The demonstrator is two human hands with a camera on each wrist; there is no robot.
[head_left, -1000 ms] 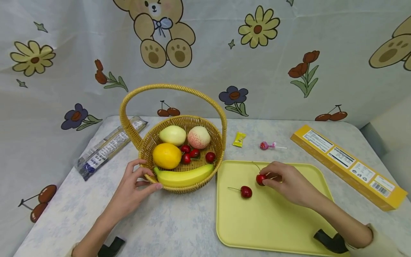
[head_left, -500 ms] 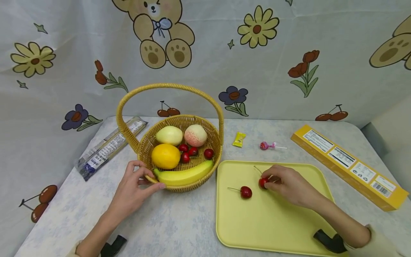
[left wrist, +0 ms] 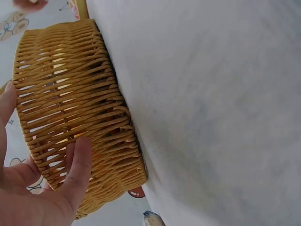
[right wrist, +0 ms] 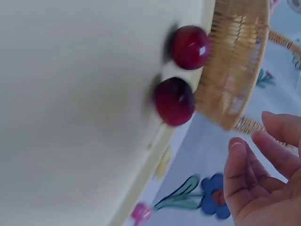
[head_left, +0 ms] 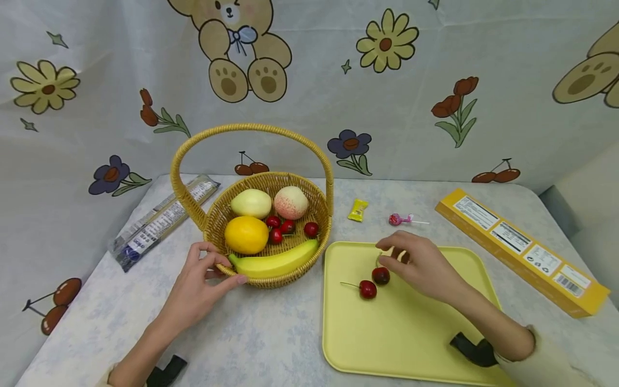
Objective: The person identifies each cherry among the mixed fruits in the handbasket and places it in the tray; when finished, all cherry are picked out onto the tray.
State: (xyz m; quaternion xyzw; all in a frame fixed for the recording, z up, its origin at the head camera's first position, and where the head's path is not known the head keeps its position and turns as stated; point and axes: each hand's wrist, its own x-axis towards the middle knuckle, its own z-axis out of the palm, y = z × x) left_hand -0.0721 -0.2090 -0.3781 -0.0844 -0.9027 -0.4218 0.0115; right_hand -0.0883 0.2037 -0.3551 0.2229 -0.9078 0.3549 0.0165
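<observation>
My left hand (head_left: 203,282) grips the near-left rim of a wicker basket (head_left: 295,279), thumb toward the front and fingers along the side. In the left wrist view, fingers also spread over its woven wall (left wrist: 80,94). Inside lie a banana (head_left: 275,262), a yellow fruit (head_left: 246,235), a pale green fruit (head_left: 251,203), a peach (head_left: 290,202) and several cherries (head_left: 275,236). Two stemmed cherries, one to the left (head_left: 367,289) and one just behind it (head_left: 381,276), rest on a yellow tray (head_left: 387,338). My right hand (head_left: 423,266) hovers beside the farther cherry, fingers loosely bent and holding nothing.
Behind the tray lie a yellow-wrapped candy (head_left: 358,210) and a lollipop (head_left: 396,219). A long orange box (head_left: 522,252) runs along the right. Left of the basket is a long plastic-wrapped packet (head_left: 162,223). A printed cloth (head_left: 309,64) hangs at the back.
My right hand has let go of the cherry it pinched, leaving it beside the other one, and has lifted slightly. The basket has shifted a little left with my left hand still on it.
</observation>
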